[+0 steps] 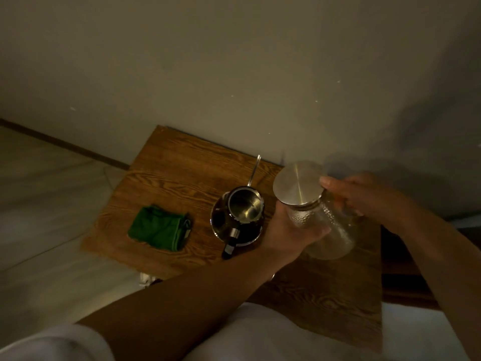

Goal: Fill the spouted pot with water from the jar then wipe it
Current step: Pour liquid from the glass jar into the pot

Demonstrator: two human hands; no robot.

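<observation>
While the textured clear glass jar with its round brushed-metal lid is held tilted above the right part of the wooden table, the filling step is judged barely begun. The jar is cradled from below by the left hand and gripped at its far side by the right hand. The lid must be taken off next. Water in the jar cannot be made out. The open-topped steel spouted pot stands just left, apparently empty; the folded green cloth lies further left.
</observation>
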